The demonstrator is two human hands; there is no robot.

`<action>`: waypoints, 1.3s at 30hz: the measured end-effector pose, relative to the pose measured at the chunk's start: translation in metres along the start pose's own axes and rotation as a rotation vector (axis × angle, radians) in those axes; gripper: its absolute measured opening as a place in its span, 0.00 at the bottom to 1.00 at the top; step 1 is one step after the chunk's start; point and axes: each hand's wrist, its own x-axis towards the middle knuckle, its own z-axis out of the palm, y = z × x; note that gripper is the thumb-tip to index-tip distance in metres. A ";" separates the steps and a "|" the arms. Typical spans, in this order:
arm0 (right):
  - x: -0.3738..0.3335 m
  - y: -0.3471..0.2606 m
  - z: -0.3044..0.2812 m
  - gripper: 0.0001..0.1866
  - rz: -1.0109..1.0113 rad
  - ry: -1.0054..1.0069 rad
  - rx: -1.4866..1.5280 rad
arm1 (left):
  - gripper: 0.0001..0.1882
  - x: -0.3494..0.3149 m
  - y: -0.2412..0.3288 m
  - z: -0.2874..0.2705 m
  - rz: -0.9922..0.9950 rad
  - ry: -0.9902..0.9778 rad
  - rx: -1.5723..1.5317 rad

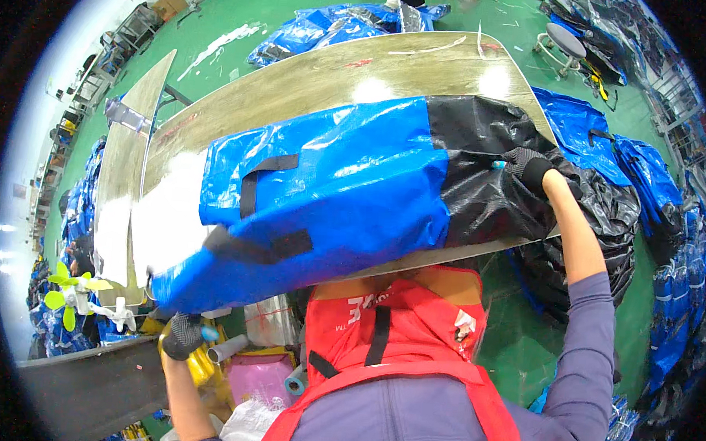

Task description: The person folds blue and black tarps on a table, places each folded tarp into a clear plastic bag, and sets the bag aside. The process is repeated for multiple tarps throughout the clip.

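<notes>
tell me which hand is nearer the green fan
Left: the left hand is at the bag's near-left corner, right of the fan; the right hand is much farther right, on the bag's black end.

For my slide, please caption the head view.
Gloved left hand and right hand handle a blue-black bag on a table.

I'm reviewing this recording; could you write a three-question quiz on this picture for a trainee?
1. Which part of the blue-and-black bag does the right grip touch? A: blue section; B: black section; C: handle strap.
2. True or false: the apron is red.
3. Fill in: the fan at the picture's left has ____ blades.

Key: 1. B; 2. true; 3. green.
</notes>
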 end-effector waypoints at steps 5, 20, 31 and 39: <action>-0.015 0.022 0.015 0.34 -0.123 -0.153 -0.225 | 0.19 0.084 -0.028 0.038 0.094 0.485 -0.042; -0.064 0.005 0.047 0.39 -0.092 0.790 -0.428 | 0.51 0.188 0.188 0.215 0.961 0.086 0.946; -0.145 -0.078 0.044 0.36 -0.333 0.700 -0.087 | 0.47 0.197 0.234 0.324 1.285 -0.092 0.796; -0.161 -0.106 0.063 0.11 -0.303 0.561 -0.047 | 0.34 0.227 0.262 0.294 1.376 -0.045 0.980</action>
